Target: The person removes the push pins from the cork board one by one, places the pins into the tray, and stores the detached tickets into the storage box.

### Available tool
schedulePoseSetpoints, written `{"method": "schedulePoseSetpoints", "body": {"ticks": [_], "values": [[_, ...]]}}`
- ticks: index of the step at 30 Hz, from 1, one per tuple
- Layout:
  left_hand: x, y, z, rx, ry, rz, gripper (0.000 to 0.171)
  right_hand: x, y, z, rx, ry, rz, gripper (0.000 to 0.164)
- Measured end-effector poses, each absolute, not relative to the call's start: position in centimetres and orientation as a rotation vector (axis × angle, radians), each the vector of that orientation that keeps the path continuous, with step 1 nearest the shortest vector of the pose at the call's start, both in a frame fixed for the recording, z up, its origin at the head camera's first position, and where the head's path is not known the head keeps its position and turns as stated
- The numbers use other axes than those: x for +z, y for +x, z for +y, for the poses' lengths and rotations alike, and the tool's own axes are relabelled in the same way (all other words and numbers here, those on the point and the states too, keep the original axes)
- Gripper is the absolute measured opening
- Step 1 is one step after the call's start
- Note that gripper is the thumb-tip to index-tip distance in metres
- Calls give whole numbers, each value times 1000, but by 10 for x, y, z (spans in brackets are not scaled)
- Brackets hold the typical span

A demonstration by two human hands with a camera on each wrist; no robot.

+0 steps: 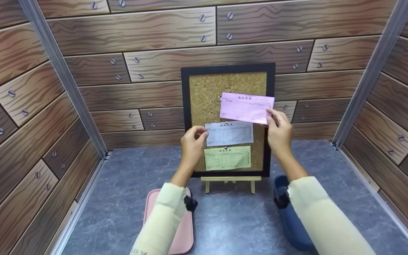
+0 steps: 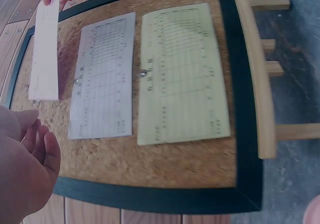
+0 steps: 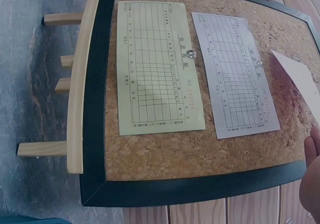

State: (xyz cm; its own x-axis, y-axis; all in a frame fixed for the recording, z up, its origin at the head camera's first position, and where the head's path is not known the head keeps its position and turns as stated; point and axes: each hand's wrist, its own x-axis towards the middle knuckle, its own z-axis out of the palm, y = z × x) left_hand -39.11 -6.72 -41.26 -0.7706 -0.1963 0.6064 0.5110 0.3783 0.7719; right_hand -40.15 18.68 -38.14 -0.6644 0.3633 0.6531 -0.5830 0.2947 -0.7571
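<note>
A framed cork board (image 1: 204, 85) stands on a small wooden easel (image 1: 230, 179). My right hand (image 1: 280, 132) pinches a pink printed slip (image 1: 247, 108) by its lower right corner, in front of the board's upper part. In the right wrist view this slip (image 3: 300, 81) tilts away from the cork. My left hand (image 1: 192, 145) is beside the left edge of a pale lilac slip (image 1: 229, 134), thumb and fingertips drawn together; I see nothing between them. Below the lilac slip hangs a green slip (image 1: 227, 158). Round-headed pins (image 3: 191, 54) hold these two slips at their top edges.
On the grey tabletop (image 1: 129, 212) a pink tray (image 1: 184, 232) lies partly under the left forearm. A dark blue tray (image 1: 296, 230) lies partly under the right forearm. Wood-patterned walls (image 1: 147, 32) with metal corner posts (image 1: 67, 78) enclose the table.
</note>
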Motion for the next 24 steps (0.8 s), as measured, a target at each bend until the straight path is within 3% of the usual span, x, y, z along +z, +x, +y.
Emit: {"method": "schedulePoseSetpoints", "body": {"ticks": [8,17,24], "values": [[-435,-365,-84,-1474,-257,-2006,5,-365,-356,186,1595,208,-1667,24],[-458,-339,-104,-1511,-197,-2024,4,-394,-349,217,1579,140,-1676,25],[-474,-318,-117,-1510,-170,-2058,4,-419,-325,239,1631,129,-1649,26]]}}
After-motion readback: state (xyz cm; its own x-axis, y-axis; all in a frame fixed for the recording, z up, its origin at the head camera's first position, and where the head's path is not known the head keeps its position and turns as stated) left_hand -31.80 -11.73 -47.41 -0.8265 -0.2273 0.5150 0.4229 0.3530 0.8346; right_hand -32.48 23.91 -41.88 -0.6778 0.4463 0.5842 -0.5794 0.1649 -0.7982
